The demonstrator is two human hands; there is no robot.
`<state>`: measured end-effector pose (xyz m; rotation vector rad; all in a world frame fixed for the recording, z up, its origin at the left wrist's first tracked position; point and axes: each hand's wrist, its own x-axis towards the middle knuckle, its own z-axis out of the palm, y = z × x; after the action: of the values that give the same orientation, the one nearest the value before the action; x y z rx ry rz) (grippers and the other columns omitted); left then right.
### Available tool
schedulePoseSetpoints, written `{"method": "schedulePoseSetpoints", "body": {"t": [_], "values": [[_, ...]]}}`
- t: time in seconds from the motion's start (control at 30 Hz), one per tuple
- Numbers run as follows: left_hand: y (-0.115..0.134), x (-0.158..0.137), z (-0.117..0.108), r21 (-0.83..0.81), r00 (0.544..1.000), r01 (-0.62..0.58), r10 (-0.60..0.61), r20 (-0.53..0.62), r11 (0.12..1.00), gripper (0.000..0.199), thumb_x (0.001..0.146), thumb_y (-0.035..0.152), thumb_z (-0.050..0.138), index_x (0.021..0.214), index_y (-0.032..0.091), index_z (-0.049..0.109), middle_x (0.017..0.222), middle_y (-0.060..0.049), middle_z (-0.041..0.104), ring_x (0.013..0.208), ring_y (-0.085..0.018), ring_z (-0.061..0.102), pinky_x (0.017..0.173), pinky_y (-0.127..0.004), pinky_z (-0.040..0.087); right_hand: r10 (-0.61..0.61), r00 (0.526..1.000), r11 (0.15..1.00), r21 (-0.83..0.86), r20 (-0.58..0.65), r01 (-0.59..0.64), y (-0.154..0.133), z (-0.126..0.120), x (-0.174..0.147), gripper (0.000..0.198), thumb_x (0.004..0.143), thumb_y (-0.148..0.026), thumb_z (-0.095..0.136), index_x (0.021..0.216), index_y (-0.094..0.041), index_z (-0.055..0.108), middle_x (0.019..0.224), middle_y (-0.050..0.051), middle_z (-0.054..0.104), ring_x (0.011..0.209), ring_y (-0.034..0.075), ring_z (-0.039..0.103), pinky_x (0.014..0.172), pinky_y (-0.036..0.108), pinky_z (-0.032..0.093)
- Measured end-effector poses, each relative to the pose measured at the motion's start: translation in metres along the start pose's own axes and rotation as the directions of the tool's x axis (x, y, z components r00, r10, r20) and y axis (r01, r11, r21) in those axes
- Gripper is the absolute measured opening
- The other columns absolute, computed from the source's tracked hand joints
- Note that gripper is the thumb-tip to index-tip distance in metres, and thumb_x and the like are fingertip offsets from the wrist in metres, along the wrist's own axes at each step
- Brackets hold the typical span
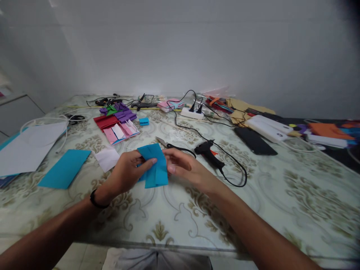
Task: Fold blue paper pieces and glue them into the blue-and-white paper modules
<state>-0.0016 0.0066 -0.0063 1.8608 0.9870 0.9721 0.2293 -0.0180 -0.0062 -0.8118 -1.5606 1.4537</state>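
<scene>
A folded sheet of blue paper (157, 163) is held up above the middle of the table. My left hand (126, 168) grips its left side, thumb pressed flat on the front and fingers behind. At the paper's right edge, my right hand (182, 167) pinches with thumb and fingers, whose tips are partly hidden. Creases and an overlapping flap show in the lower part of the paper. Just beyond the hands lie scissors (180, 147) and a black glue gun (209, 153). To the left rest a flat blue sheet (64, 168) and a small white paper (107, 158).
Large white sheets (30, 146) lie at far left. Folded red, pink and purple papers (120, 131) and a small blue folded piece (144, 121) sit farther back. A white power strip (192, 113), a black phone (254, 140) and loose cables lie behind and right.
</scene>
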Motion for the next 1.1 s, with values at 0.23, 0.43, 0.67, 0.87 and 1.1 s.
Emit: {"method": "schedulePoseSetpoints", "body": {"t": [0.23,0.43,0.67,0.87,1.1], "values": [[0.006,-0.004,0.005,0.069,0.992,0.024,-0.033,0.120,0.997,0.027,0.093,0.042,0.071,0.096,0.016,0.078,0.088,-0.004,0.078,0.078,-0.019,0.069,0.068,-0.027,0.056,-0.007,0.987,0.997,-0.072,-0.162,-0.005,0.000,0.008,0.004,0.030,0.084,-0.048,0.081,0.092,-0.020,0.072,0.082,0.003,0.069,0.073,0.017,0.063,0.071,0.031,0.053],[0.007,-0.007,0.006,-0.010,0.998,0.039,-0.038,0.054,0.999,0.029,0.095,0.045,0.068,0.094,0.016,0.073,0.075,-0.002,0.071,0.067,-0.016,0.062,0.057,-0.024,0.049,-0.017,0.979,0.993,-0.115,-0.202,-0.006,-0.001,0.012,0.003,0.029,0.082,-0.043,0.083,0.092,-0.020,0.068,0.077,-0.001,0.066,0.069,0.014,0.059,0.066,0.028,0.049],[0.010,-0.007,0.007,-0.019,0.999,0.011,-0.010,0.034,1.000,0.028,0.097,0.042,0.066,0.084,0.017,0.064,0.060,0.006,0.049,0.054,-0.009,0.043,0.049,-0.020,0.034,-0.089,0.962,0.993,-0.093,-0.258,0.067,-0.002,0.014,0.002,0.028,0.083,-0.041,0.081,0.096,-0.022,0.064,0.078,-0.001,0.062,0.069,0.014,0.056,0.064,0.027,0.046],[0.010,-0.006,0.004,-0.110,0.996,-0.055,0.062,0.063,0.992,0.028,0.101,0.032,0.061,0.121,0.019,0.075,0.083,-0.003,0.074,0.066,-0.012,0.062,0.061,-0.021,0.050,-0.126,0.948,0.991,-0.082,-0.292,0.106,-0.001,0.009,0.002,0.023,0.081,-0.037,0.083,0.095,-0.023,0.071,0.081,0.000,0.062,0.071,0.015,0.056,0.064,0.029,0.044],[0.013,-0.005,-0.002,-0.129,0.973,-0.155,0.174,0.154,0.979,0.033,0.098,0.016,0.054,0.109,0.021,0.084,0.092,-0.006,0.079,0.075,-0.016,0.066,0.066,-0.025,0.053,-0.270,0.934,0.962,-0.099,-0.236,0.253,0.003,0.002,0.004,0.010,0.085,-0.022,0.073,0.075,-0.024,0.075,0.093,0.005,0.066,0.087,0.019,0.060,0.074,0.032,0.046]]}}
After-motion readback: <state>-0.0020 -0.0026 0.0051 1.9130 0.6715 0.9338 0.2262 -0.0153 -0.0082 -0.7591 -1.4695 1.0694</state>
